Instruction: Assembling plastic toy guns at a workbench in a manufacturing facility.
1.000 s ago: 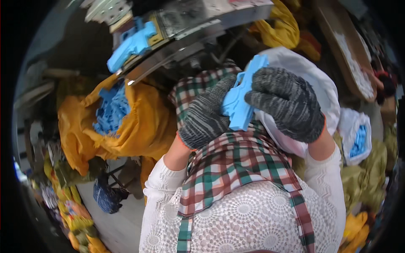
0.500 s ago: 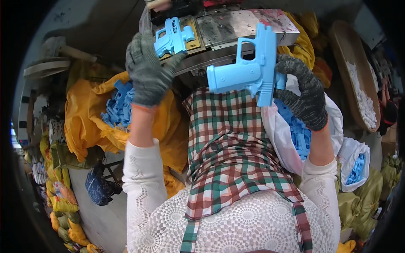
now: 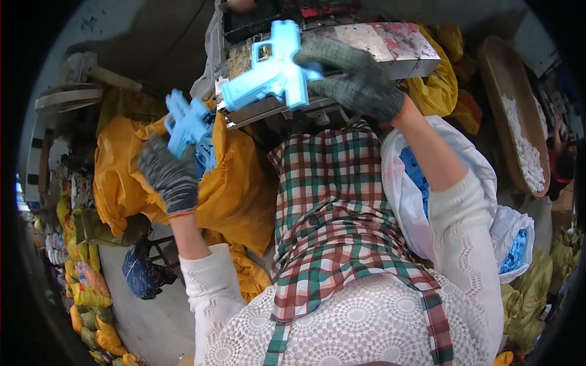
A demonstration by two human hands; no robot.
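Observation:
Over the orange sack's opening, my left hand (image 3: 171,177), in a grey knit glove, has a light-blue plastic toy pistol (image 3: 185,125) at its fingertips. Its lower end sits between fingers and thumb, slightly blurred. My right hand (image 3: 357,76), gloved alike, grips a second light-blue toy pistol (image 3: 278,70) by its rear end. That one is held above the machine bed (image 3: 244,113), grip pointing left and muzzle away from me. Whether it touches the bed I cannot tell. More blue toy pistols (image 3: 206,155) lie inside the orange sack (image 3: 235,201).
A metal box (image 3: 403,52) with pink and black stains stands right of the machine bed. Beside my right arm is a white sack (image 3: 464,149) of blue parts, with a smaller white bag (image 3: 513,244) behind it. A long tan trough (image 3: 494,67) holds white pieces.
My left hand has taken the printed toy pistol off the machine and carried it left and nearer, over the orange sack. My right hand has brought its toy pistol left, over the machine bed.

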